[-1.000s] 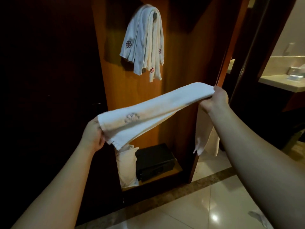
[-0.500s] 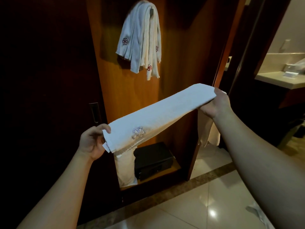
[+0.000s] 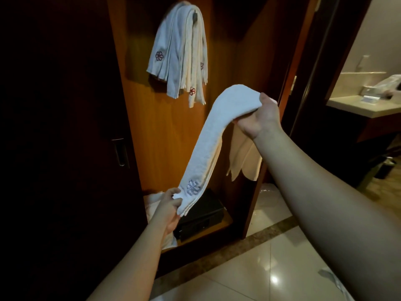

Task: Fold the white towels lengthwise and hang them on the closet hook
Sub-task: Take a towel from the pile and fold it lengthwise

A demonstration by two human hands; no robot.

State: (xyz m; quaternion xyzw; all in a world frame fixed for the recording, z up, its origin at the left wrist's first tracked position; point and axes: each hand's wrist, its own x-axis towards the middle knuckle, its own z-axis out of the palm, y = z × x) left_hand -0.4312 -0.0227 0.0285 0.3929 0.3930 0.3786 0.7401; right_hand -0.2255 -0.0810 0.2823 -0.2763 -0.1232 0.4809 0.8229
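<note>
One head-worn wide-angle view, forward and down, close over both forearms, toward the open closet [image 3: 173, 137].

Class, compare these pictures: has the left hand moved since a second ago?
Yes. The left hand has dropped, judged against the safe: earlier it held the towel end above the safe; now it is level with it.

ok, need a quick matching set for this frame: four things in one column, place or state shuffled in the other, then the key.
Things:
1. folded towel
2. hung towels
3. black box
4. left hand

Place or state:
A. on the closet's bottom shelf
B. draped over the hook at the top
C. stretched slantwise between both hands
D. pinching the end by the flower emblem

Pairs: 1-C, 2-B, 3-A, 4-D. The right hand grips the raised end.
</note>
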